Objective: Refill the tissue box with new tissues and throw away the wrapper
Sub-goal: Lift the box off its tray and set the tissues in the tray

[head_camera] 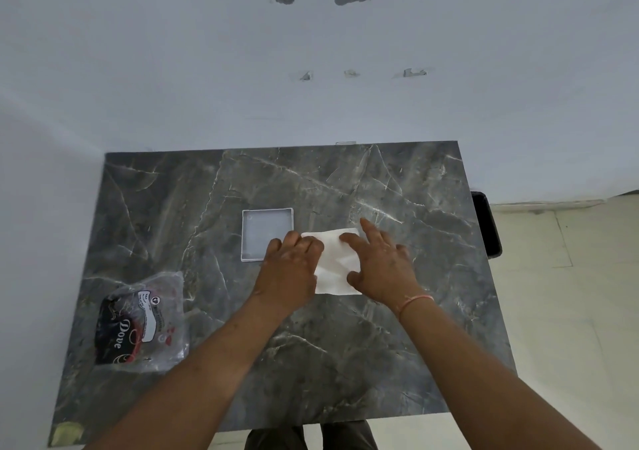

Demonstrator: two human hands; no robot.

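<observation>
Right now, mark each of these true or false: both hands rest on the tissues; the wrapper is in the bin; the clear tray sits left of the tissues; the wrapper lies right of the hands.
1. Both the left hand and the right hand rest on the white tissues. True.
2. The wrapper is in the bin. False: it lies on the marble table.
3. The clear square tray sits left of the tissues. True.
4. The wrapper lies right of the hands. False: it lies to their left.

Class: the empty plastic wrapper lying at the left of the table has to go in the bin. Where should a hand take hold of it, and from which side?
Pinch the wrapper at its loose clear upper edge, coming from above with the left hand. It lies flat and crumpled on the table, so raised film offers the fingers purchase.
</observation>
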